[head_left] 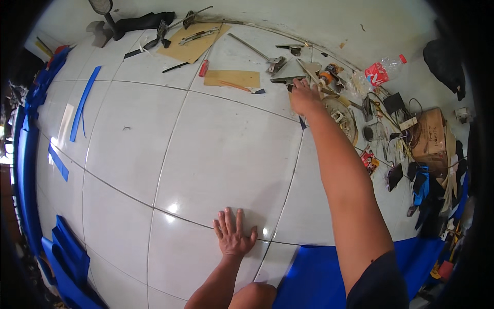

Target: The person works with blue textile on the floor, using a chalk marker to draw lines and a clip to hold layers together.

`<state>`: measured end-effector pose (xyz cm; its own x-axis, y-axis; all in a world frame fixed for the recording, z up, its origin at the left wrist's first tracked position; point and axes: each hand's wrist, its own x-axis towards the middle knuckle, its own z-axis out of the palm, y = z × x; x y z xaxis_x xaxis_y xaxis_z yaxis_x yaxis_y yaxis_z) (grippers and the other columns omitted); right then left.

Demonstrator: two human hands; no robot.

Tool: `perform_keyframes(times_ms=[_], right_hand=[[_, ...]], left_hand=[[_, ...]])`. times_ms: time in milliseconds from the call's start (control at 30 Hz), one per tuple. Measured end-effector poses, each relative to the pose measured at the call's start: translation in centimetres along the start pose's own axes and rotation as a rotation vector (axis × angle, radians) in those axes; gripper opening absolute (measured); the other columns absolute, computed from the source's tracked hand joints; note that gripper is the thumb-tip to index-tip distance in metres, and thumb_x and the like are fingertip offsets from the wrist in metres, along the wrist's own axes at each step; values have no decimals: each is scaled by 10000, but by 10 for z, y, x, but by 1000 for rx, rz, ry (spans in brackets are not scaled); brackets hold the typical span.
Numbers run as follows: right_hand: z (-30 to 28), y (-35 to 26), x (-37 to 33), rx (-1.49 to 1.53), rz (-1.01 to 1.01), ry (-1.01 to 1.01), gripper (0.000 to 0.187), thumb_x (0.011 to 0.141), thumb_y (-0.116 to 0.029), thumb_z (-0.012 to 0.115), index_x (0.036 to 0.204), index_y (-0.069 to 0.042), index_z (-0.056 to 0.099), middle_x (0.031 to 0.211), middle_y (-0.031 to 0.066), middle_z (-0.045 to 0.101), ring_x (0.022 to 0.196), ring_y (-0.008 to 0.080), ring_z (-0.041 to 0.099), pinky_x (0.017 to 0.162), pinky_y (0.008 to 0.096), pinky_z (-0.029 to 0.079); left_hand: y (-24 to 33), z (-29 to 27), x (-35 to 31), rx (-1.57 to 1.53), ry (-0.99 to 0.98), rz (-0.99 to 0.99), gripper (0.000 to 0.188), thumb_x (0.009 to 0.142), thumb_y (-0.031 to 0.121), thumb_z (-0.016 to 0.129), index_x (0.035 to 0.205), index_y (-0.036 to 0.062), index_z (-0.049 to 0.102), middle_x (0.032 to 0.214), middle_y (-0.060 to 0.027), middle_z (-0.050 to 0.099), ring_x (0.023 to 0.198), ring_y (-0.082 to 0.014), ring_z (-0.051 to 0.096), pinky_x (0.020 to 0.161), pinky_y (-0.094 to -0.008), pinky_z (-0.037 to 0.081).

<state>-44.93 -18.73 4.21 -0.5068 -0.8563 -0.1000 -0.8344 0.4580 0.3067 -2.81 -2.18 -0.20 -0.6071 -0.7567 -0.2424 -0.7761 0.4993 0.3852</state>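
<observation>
My left hand [234, 238] lies flat on the white tiled floor [226, 154], fingers spread, holding nothing. My right arm stretches far forward. At its end my right hand [306, 98] is over a cluster of tools near the wall, its fingers stretched out and touching or just above a metal tool with a dark straight edge [284, 80]. Whether the fingertips bear on it is too small to tell. Close to that hand are a round tray of small bits [352, 123], an orange-and-black roll [326, 77] and a dark narrow strip [302, 122].
Blue sheet material [314, 278] spreads by my right knee; more blue folds [72, 252] lie at left. Farther off are a red-handled tool [204, 68], brown card [231, 79] and blue strips [85, 103]. A plastic bottle [378, 73], phone [394, 177] and cardboard box [431, 135] sit right.
</observation>
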Motion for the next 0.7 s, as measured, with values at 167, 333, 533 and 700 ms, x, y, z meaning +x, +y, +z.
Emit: perform_keyframes(times_ms=[167,333,533,700], right_hand=[[-30,-4,-23,154,-140,123,331,898,-92,412,1182,-37,572,1360,59,460,1244,246,461,947,473,408],[-101,2,-145,503,-251,450,370,871,-248,573,1165,-23,572,1207,104,574,1096,257,568,830,383,490],[-141,27,-484,789,207,600,358,748,-201,755,1025,-37,597,1044,100,602,908,284,611,763,362,502],[-112,17,-828,783,1339,290,528,757,-299,789,1149,-37,552,1095,139,631,1011,267,625,862,383,497]], left_hand=[[-6,-6,-1,20,26,4,785,782,459,614,1427,114,327,1497,-227,208,1407,-406,129,1129,-562,77],[-1,-7,3,77,90,32,775,800,409,614,1438,89,312,1501,-226,206,1413,-381,133,1138,-537,86],[-6,32,0,199,304,96,709,841,374,606,1440,113,333,1507,-159,257,1401,-334,202,1125,-523,145],[-12,63,31,547,349,27,670,918,586,384,1461,201,304,1520,-79,258,1385,-288,237,1085,-514,217]])
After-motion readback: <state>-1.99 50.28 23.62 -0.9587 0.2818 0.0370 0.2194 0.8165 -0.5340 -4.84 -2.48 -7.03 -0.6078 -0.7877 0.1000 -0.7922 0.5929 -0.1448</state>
